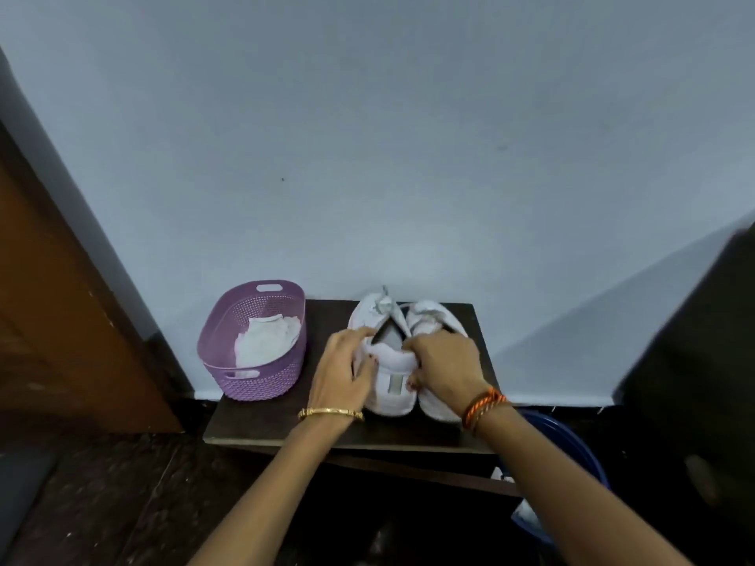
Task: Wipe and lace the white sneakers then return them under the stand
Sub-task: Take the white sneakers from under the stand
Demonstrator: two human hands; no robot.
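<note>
Two white sneakers stand side by side on the dark wooden stand (269, 426), heels toward me. My left hand (341, 371) grips the left side of the left sneaker (390, 388) at its heel collar. My right hand (445, 371) grips the same sneaker's right side, fingers curled between the two shoes. The right sneaker (435, 320) is partly hidden behind my right hand. A loose lace end (384, 304) lies over the left sneaker's toe.
A purple perforated basket (253, 386) holding a white cloth (265, 341) sits on the stand's left end. A blue tub (572, 455) stands on the floor at the right. A brown door is at the left, a dark object at the far right.
</note>
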